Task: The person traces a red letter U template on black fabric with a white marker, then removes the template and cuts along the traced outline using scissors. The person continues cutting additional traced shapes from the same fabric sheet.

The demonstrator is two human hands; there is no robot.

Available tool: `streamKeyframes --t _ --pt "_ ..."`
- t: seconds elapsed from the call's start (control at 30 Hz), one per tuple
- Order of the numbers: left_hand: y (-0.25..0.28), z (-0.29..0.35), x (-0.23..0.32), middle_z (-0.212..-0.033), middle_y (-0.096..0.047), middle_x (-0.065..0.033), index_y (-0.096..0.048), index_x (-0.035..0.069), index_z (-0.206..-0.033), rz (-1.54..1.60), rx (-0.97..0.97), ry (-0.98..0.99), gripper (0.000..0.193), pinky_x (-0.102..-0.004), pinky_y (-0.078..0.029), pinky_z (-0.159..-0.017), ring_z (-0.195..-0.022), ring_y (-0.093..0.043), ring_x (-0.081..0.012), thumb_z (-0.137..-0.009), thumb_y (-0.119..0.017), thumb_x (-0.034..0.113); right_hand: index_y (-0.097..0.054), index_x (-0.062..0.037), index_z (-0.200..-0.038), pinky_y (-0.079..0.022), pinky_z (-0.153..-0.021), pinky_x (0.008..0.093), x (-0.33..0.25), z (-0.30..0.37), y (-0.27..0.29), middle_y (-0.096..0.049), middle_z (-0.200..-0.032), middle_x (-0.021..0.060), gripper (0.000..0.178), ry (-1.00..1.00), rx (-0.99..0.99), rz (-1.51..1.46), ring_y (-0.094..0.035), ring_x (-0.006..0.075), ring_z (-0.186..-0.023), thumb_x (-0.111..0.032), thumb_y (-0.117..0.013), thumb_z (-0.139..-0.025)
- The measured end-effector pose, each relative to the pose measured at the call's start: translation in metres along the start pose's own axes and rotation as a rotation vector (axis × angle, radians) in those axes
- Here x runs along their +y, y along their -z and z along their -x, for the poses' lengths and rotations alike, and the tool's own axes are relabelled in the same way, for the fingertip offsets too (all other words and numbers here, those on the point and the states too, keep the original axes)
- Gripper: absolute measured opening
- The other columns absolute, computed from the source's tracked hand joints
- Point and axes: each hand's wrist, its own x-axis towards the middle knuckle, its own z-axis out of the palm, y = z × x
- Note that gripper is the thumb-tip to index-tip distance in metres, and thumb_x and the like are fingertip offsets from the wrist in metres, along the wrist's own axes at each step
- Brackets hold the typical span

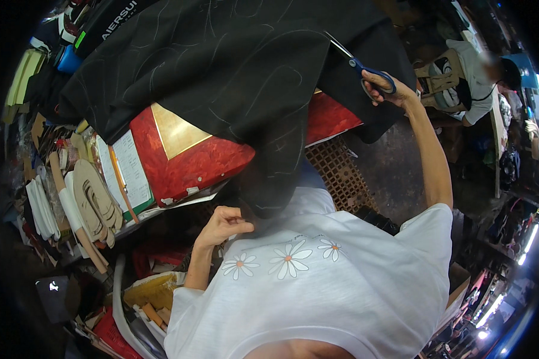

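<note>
A large black fabric (191, 66) with white chalk outlines is spread over the table and hangs over its near edge toward my body. Close to my shirt, my left hand (221, 227) is closed at the fabric's hanging lower edge, thumb and fingers pinched together on it. My right hand (395, 90) is raised at the right, with its fingers through the loops of blue-handled scissors (354, 63). Their blades point up and left over the fabric, beside a chalk line at a cut-looking edge. The blades look nearly together.
The red tabletop (191, 164) shows under the fabric, with a tan panel (179, 131) on it. At left lie a clipboard with paper (132, 167), beige cut pieces (96, 197) and rolls. A brown grated mat (338, 170) lies below. Another person (473, 78) sits at the far right.
</note>
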Motion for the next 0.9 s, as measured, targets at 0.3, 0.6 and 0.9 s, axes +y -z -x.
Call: streamKeyframes --t 0.3,0.6,0.9 --pt "0.005 -0.009 0.010 -0.060 -0.044 0.0101 -0.061 0.005 -0.072 -0.099 -0.003 0.017 0.018 -0.0181 -0.027 -0.046 -0.054 -0.035 0.0021 -0.078 -0.077 0.010 -0.054 -0.0112 -0.061 -0.038 -0.042 0.0207 -0.012 0.002 0.025 -0.046 -0.049 -0.0042 0.042 -0.027 0.087 0.406 -0.046 0.0053 -0.041 -0.044 -0.073 -0.079" --pt "0.003 -0.042 0.003 -0.100 -0.064 -0.0042 -0.060 0.001 -0.119 0.099 0.326 -0.315 0.028 -0.0241 -0.051 -0.076 -0.088 -0.061 -0.0101 -0.092 -0.061 0.010 -0.061 -0.0060 -0.068 -0.040 -0.055 0.0213 0.051 0.054 0.053 -0.058 -0.065 0.0012 0.047 0.024 0.417 0.566 -0.055 0.0079 -0.060 -0.047 -0.083 -0.067" --pt "0.023 -0.095 0.001 -0.145 -0.032 -0.0170 -0.023 -0.004 -0.142 0.575 0.713 -0.555 0.061 -0.0390 -0.040 -0.107 -0.127 -0.045 -0.0293 -0.092 -0.058 0.006 -0.055 -0.0049 -0.092 -0.046 -0.046 0.0206 0.155 0.034 0.087 -0.057 -0.069 -0.0004 0.056 0.156 1.309 -0.316 -0.054 0.0079 -0.053 -0.036 -0.090 -0.061"
